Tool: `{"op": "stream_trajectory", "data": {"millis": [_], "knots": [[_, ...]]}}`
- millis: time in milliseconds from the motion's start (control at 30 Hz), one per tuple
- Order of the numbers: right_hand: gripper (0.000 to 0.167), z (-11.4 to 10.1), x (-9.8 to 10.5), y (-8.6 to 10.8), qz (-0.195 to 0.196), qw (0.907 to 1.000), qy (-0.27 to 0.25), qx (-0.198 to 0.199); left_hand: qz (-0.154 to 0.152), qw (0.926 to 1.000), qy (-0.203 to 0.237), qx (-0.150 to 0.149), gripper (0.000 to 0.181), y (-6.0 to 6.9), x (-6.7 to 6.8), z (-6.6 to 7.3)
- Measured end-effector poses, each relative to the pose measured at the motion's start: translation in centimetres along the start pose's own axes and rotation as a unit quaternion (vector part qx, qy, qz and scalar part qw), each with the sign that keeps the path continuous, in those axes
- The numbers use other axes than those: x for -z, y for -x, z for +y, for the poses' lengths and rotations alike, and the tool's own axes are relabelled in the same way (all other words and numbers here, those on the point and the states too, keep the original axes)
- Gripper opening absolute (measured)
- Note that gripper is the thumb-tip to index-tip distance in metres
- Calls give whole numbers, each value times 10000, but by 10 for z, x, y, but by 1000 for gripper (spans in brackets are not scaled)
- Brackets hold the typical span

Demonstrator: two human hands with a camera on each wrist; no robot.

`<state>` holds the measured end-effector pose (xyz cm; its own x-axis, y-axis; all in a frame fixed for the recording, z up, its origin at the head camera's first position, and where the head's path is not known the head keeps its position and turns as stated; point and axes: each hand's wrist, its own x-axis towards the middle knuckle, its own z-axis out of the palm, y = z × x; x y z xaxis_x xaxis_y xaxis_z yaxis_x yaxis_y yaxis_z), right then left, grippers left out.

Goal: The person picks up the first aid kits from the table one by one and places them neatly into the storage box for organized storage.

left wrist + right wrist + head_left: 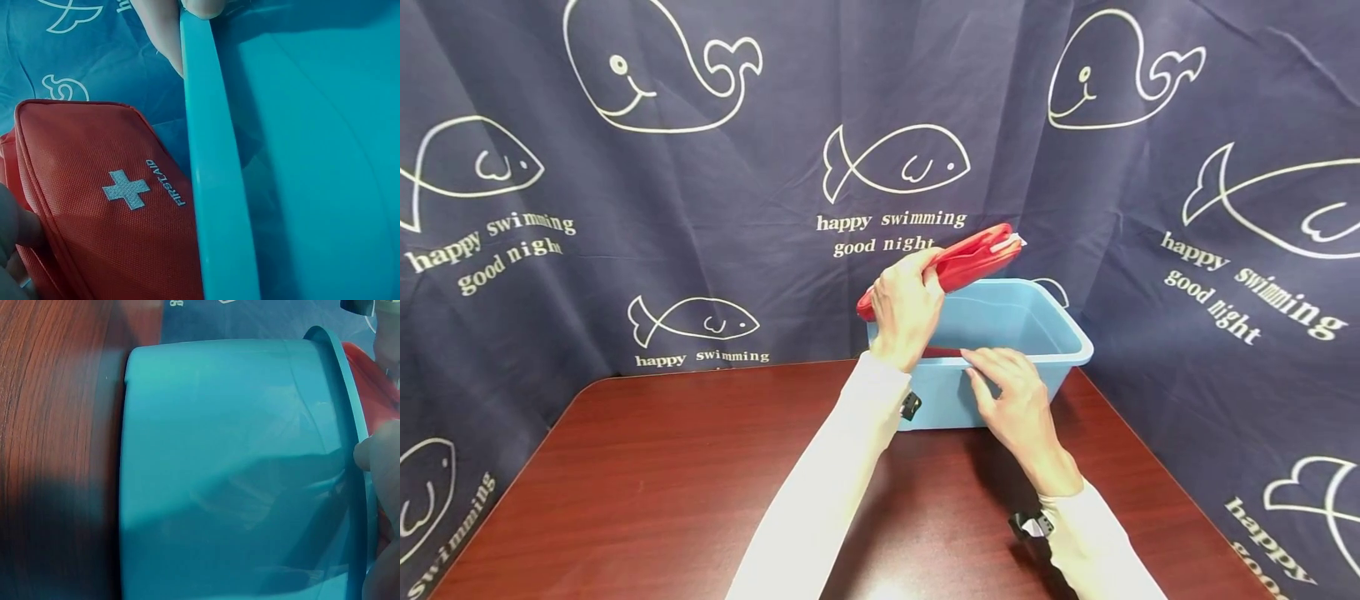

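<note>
My left hand [906,304] grips a red first aid bag [973,258] above the left part of a blue plastic bin [1007,392]. A white cross and lettering mark the face of the first aid bag [81,162] in the left wrist view, where left fingers [15,228] press its edge. A strip of red also shows just behind the near rim; whether it belongs to the same bag I cannot tell. My right hand [1015,400] pinches that rim, thumb outside and fingers over the top. Most of the bin's inside floor is hidden.
The bin stands at the back right of a reddish-brown wooden table [685,483]. Dark blue curtains [790,167] with white whale and fish drawings hang close behind and on both sides. A small black device [1030,525] sits at the right wrist.
</note>
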<state>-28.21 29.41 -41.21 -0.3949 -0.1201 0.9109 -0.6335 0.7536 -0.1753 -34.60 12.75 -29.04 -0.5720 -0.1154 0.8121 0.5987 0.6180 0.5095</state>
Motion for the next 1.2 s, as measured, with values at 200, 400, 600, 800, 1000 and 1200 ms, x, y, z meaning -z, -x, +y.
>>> {"op": "stream_trajectory", "data": {"millis": [200, 400, 600, 800, 1000, 1200], "knots": [[36, 0, 0, 0, -4, 10000, 19, -6, -10, 9999, -107, 2, 34, -3, -3, -1], [36, 0, 0, 0, -5, 10000, 11, 3, -111, 9998, -158, 91, 33, -6, -5, -2], [36, -1, 0, 0, -17, 10000, 5, -24, -156, 9996, -157, 159, 34, -7, -8, -4], [36, -2, 0, 1, -41, 10000, 1, -68, -142, 9995, -216, 165, 34, -8, -13, -7], [36, -2, 1, 1, -44, 10000, 20, -48, -233, 9994, -248, 20, 32, -6, -17, -8], [37, -1, 1, 0, -48, 10000, 14, -42, -347, 9989, -290, 89, 32, -8, -19, -9]]}}
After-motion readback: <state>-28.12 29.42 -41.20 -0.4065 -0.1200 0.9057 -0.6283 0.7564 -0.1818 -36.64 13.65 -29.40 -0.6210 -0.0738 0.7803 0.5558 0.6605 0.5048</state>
